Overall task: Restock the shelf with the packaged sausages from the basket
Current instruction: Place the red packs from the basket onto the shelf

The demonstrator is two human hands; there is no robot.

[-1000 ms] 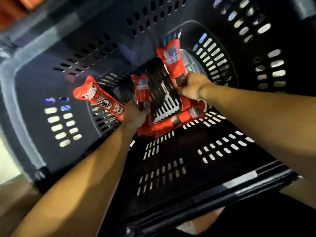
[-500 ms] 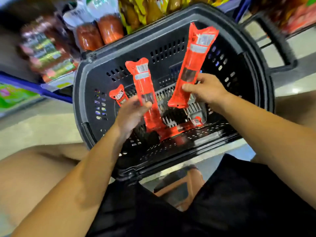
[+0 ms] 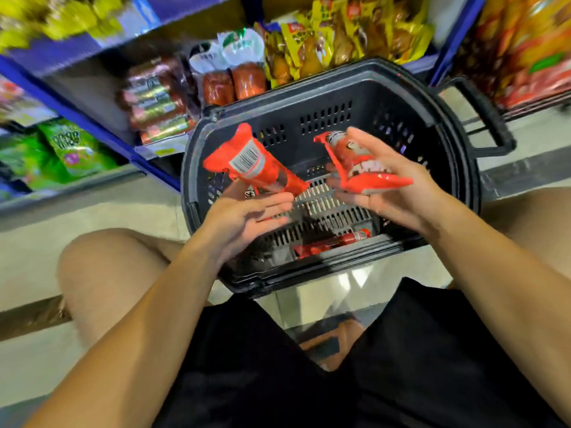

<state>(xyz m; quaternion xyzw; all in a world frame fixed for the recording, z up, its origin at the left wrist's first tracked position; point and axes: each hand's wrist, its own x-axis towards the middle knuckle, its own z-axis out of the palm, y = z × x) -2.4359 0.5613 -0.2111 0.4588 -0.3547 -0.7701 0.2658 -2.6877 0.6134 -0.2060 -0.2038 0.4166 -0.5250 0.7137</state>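
Holding one red sausage pack (image 3: 258, 163) in the left hand (image 3: 244, 217), fingers loosely curled beneath it, long axis slanting up-left toward the shelf (image 3: 92, 118). Gripping a second pack (image 3: 355, 162) in the right hand (image 3: 389, 186), angled up-left too. Hovering over the basket (image 3: 340, 88); shelf lying ahead-left, nearer the left hand. Leaving another pack (image 3: 333, 244) in the basket.

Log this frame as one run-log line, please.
left hand: holds red sausage pack | right hand: holds second pack | basket: one pack left
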